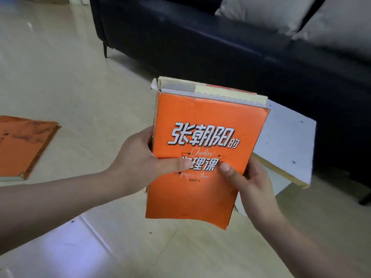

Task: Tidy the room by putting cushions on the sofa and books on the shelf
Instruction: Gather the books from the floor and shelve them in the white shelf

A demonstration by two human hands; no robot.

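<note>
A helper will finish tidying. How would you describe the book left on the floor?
From the dark sofa, look left across the pale floor. The book lies flat there, at the picture's left edge. Its orange cover has dark smudges, unlike the white-lettered orange book held up.

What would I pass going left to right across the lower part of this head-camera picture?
An orange book lying on the floor → the left hand → the stack of books with an orange cover on top, gripped by both hands → the right hand → a white board low behind it.
</note>
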